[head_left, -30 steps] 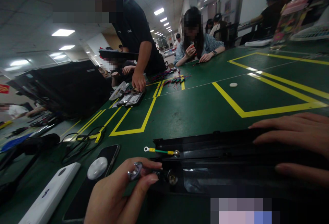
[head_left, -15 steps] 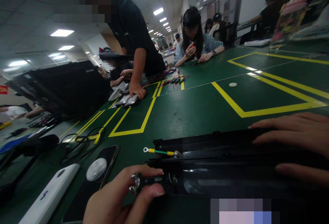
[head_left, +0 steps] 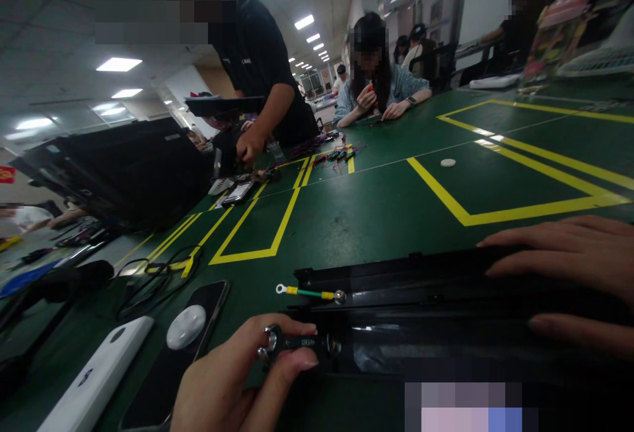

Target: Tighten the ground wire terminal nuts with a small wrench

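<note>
A worker's left hand (head_left: 228, 371) closes its grip around a small black wrench (head_left: 302, 343) at a green workbench, thumb below the handle and fingers over it, the tool's far end seated on a bolt (head_left: 333, 346) set in a long black metal channel (head_left: 421, 287). The right hand (head_left: 579, 267) lies spread across the channel, fingers relaxed and grasping nothing. A wire with a ring terminal (head_left: 310, 292), sleeved in yellow and green, rests on the channel and runs to a second bolt (head_left: 339, 296). The channel lies across the near edge of the desk (head_left: 376, 224), marked with yellow tape lines (head_left: 510, 219). Just left of the wrench sit a black phone (head_left: 211, 303) carrying a white round pad (head_left: 185, 327) and a white power bank (head_left: 94, 366). Farther along the desk, a standing co-worker (head_left: 262, 69) in a black shirt reaches over a row of devices (head_left: 238, 193), while a seated co-worker (head_left: 381, 92) in a pale blue top handles a small red item beside bundled wires (head_left: 339, 154).
</note>
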Available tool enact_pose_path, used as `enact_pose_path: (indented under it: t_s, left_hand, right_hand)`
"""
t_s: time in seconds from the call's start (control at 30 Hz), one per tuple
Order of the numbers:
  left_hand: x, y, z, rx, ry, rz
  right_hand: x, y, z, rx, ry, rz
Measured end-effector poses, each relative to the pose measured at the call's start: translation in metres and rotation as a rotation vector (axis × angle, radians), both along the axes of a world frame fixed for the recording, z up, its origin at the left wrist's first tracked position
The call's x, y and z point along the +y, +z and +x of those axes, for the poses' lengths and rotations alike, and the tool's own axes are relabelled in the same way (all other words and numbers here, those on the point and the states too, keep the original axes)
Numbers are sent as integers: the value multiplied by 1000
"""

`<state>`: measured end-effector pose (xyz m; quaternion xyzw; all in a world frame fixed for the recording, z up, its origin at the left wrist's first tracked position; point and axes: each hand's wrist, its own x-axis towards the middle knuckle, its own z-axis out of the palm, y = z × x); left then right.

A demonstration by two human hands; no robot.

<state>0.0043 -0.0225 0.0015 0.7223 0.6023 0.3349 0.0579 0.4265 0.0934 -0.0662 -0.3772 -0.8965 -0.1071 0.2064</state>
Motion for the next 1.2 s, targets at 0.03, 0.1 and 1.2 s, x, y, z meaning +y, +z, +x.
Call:
enact_pose_path:
  t_s: [0.03, 0.1, 1.2]
  left_hand:
    - [0, 0, 0, 1, -4, 6]
    - [0, 1, 0, -3, -17, 13]
    - [30, 28, -10, -357, -259, -308]
  right_hand:
    - [-1, 0, 1, 6, 0, 8]
    - [-1, -2, 3, 4, 2, 8]
    - [12, -17, 6, 140, 34, -60]
